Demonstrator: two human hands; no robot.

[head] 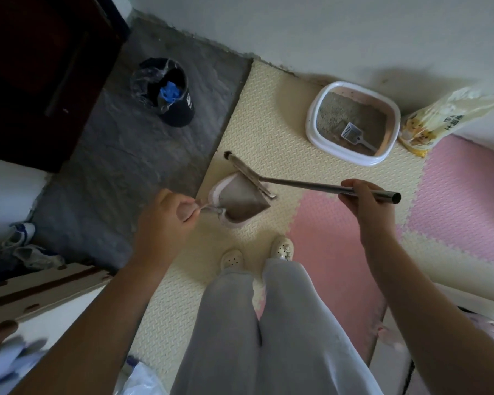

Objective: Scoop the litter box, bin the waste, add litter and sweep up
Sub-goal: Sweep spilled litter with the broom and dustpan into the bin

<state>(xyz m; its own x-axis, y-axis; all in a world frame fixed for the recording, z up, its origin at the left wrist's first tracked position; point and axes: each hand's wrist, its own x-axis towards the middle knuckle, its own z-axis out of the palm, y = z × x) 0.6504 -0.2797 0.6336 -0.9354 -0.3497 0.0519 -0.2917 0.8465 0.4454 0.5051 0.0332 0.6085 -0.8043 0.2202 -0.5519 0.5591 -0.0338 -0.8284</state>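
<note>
My left hand [166, 212] grips the handle of a pale pink dustpan [234, 201] that rests on the cream foam mat and holds grey litter. My right hand [362, 195] grips the metal pole of a broom [297, 183], whose narrow head [251, 175] lies along the dustpan's open edge. The white-rimmed litter box [314, 109] sits by the wall at the upper right, filled with grey litter, with a grey slotted scoop [351, 134] lying in it. A black bin [180, 109] with a clear liner stands on the grey floor at the upper left, a blue item inside.
A yellow litter bag [428, 121] leans against the wall right of the litter box. Cream and pink foam tiles [454, 201] cover the floor under my feet. A dark door [40, 67] is at the upper left, shoes [26, 246] lie at the left, and white furniture [40, 297] stands at the lower left.
</note>
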